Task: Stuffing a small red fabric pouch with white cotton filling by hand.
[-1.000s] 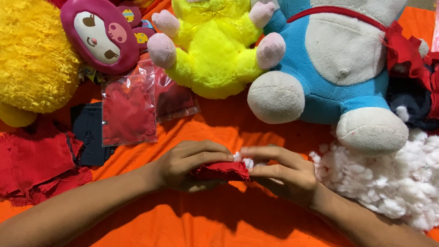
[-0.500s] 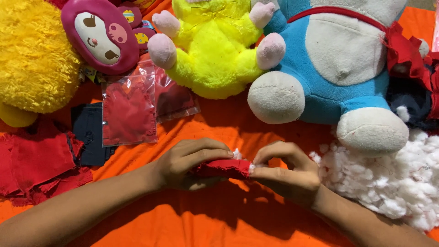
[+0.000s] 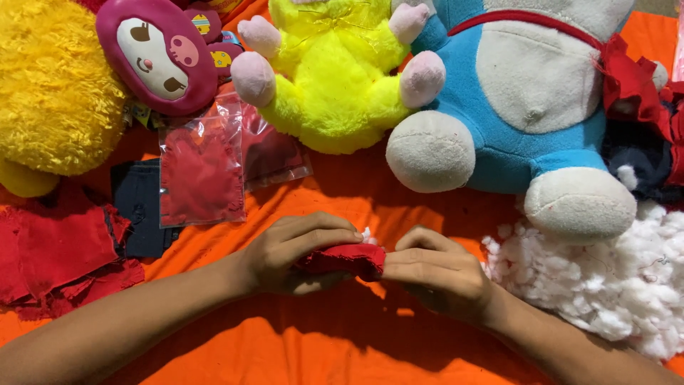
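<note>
Red cloth pouch (image 3: 342, 258) lies crosswise between both hands: left hand (image 3: 296, 253) grips one end, right hand (image 3: 434, 274) pinches the other (white stuffing (image 3: 368, 235) protruding).

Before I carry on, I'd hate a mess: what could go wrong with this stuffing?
White stuffing pokes out of the red fabric piece pinched between left hand and right hand; it may slip out. The loose stuffing pile lies beside the right forearm, which could scatter it.

Plush toys (image 3: 335, 78): four. Clear bags (image 3: 201, 171): two. Hands (image 3: 296, 253): two.
</note>
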